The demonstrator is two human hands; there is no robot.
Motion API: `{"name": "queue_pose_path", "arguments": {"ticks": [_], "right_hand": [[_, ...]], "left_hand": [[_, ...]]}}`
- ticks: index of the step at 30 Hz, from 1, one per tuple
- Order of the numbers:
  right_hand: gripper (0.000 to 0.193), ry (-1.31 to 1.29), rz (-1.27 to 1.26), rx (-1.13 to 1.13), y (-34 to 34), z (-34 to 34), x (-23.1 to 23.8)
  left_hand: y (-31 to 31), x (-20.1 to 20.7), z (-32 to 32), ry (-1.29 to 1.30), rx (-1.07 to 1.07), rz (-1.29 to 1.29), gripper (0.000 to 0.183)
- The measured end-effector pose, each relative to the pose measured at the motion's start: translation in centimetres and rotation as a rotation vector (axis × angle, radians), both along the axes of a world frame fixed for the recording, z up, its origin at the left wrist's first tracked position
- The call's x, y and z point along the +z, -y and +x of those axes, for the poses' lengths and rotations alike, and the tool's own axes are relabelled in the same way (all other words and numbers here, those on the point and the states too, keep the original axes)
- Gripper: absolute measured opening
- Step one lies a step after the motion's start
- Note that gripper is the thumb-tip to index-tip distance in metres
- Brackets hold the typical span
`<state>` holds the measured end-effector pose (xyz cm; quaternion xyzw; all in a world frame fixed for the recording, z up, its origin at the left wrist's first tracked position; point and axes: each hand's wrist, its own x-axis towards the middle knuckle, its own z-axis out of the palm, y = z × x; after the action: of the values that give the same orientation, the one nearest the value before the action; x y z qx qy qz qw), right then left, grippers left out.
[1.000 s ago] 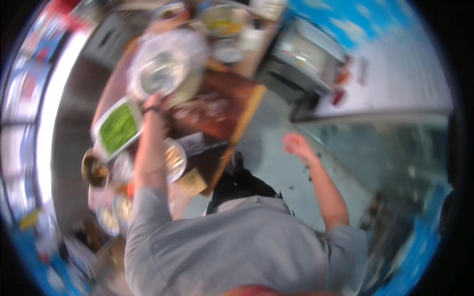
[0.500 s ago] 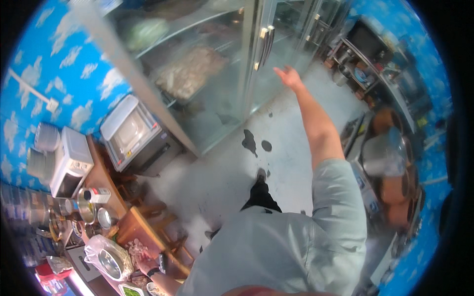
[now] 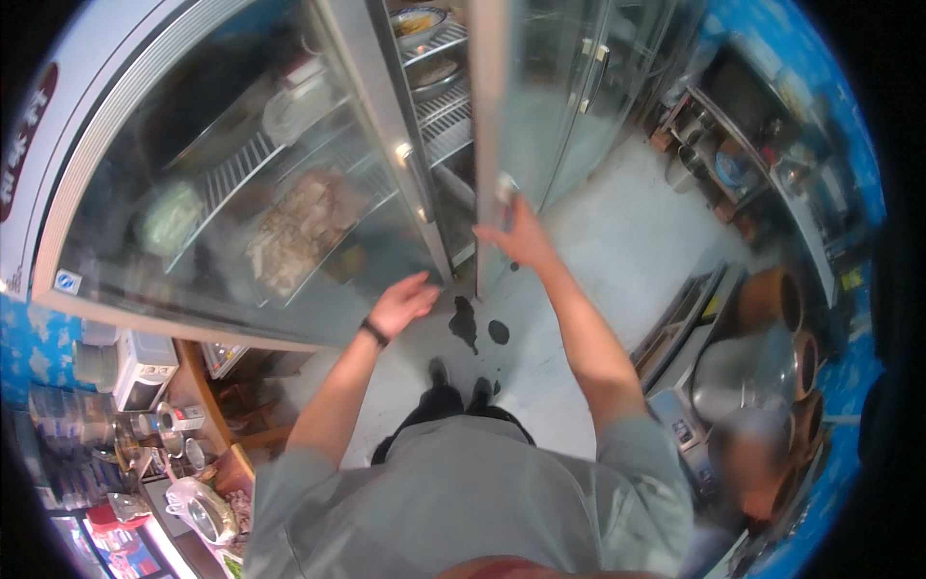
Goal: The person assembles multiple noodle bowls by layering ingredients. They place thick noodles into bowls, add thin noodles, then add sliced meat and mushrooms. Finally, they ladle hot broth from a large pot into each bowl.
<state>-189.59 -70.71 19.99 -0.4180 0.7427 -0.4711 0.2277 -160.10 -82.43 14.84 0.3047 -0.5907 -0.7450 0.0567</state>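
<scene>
A tall glass-fronted fridge stands before me, its right-hand door (image 3: 490,125) swung outward. My right hand (image 3: 524,236) grips that door at its handle (image 3: 504,186), thumb stretched along the frame. My left hand (image 3: 403,305) hangs open and empty, fingers spread, near the lower end of the left glass door (image 3: 333,116); a black band circles that wrist. In the gap between the doors, wire shelves (image 3: 447,106) hold a bowl of yellowish food (image 3: 419,24) and a metal dish (image 3: 434,79). Behind the left glass lie pale meat pieces (image 3: 299,227) and a green bundle (image 3: 172,220).
Dark wet patches (image 3: 464,323) mark the floor by my shoes. At left is a counter with a white microwave (image 3: 147,372) and a bagged metal bowl (image 3: 203,511). On the right stand a big metal pot (image 3: 743,374), brown pots (image 3: 772,299) and a loaded rack (image 3: 719,164).
I have turned to face the fridge. My right hand has closed on the handle and the door has opened. My left hand has moved from the meat on the counter to the fridge.
</scene>
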Motion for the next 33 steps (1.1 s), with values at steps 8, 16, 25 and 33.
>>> {"name": "queue_pose_path", "arguments": {"ticks": [8,16,25,33], "right_hand": [[0.073,0.09,0.13,-0.682,-18.8,-9.7,-3.1],[0.092,0.046,-0.119,-0.608,-26.5,-18.5,-2.8],[0.091,-0.109,-0.103,-0.48,-30.2,-25.3,-3.6],[0.092,-0.075,-0.006,-0.489,-32.3,-28.6,-7.1]], "left_hand": [[21.2,-3.5,-42.2,-0.335,0.616,0.384,0.045],[38.9,-3.1,-51.5,-0.203,1.38,0.528,0.051],[27.9,-5.1,-48.1,-0.181,1.238,0.547,0.021],[1.2,-7.5,-32.0,-0.371,0.737,0.811,0.036]]}}
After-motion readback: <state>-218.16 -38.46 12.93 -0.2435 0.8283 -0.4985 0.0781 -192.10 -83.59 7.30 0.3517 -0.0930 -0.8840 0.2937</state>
